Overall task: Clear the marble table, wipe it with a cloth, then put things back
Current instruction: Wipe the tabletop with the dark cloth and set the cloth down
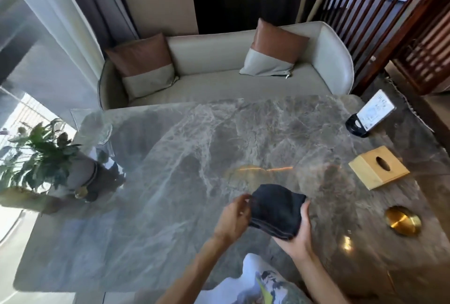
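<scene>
Pinching the left edge of a folded dark cloth (276, 210), the left hand's fingers (239, 202) are nearly closed on it, while the right hand (298, 233) cups the cloth from beneath, fingers curled up its right side. The cloth is held just above the grey marble desk (170, 157), near its front edge. Farther right on the desk sit a wooden tissue box (378, 167), a brass dish (403, 220) and a card stand (371, 113). A potted plant (41, 157) stands at the left end.

The white sign card (376, 113) is showing printed characters in its black holder (356, 125), too blurred for reading.
</scene>
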{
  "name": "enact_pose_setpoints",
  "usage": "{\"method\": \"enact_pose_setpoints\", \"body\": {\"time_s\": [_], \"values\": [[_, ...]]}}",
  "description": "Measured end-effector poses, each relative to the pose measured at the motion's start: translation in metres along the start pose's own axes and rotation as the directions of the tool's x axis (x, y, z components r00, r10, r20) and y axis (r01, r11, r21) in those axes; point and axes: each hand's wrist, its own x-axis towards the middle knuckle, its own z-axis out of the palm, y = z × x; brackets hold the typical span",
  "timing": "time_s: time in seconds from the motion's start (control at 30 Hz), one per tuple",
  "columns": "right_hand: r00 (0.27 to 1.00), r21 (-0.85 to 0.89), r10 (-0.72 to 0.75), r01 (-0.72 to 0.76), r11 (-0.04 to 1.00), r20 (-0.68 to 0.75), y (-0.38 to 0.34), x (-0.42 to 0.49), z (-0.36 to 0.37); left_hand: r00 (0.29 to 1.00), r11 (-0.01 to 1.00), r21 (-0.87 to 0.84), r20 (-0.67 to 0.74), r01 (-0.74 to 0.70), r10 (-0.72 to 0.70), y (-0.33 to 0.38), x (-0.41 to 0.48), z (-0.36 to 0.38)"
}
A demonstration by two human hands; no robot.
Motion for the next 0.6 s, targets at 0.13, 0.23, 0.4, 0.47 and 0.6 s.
{"method": "enact_pose_setpoints", "body": {"time_s": [0.13,0.23,0.4,0.47,0.6], "values": [[0.982,-0.057,-0.093,0.084,0.995,-0.165,0.024,0.012,-0.008,0.972,0.972,0.112,-0.136,0.205,-0.189,-0.092,0.016,-0.036],[0.937,-0.141,-0.202,0.167,0.976,-0.286,0.018,0.025,-0.02,0.925,0.896,0.28,-0.268,0.344,-0.271,-0.162,0.03,-0.053],[0.798,-0.309,-0.475,0.376,0.873,-0.371,-0.034,0.055,-0.047,0.875,0.838,0.361,-0.417,0.409,-0.247,-0.25,0.047,-0.065],[0.723,-0.444,-0.576,0.403,0.8,-0.381,-0.052,0.072,-0.051,0.882,0.834,0.405,-0.432,0.374,-0.186,-0.268,0.055,-0.067],[0.598,-0.616,-0.705,0.405,0.676,-0.381,-0.076,0.127,-0.062,0.896,0.902,0.373,-0.443,0.218,-0.033,-0.292,0.061,-0.068]]}}
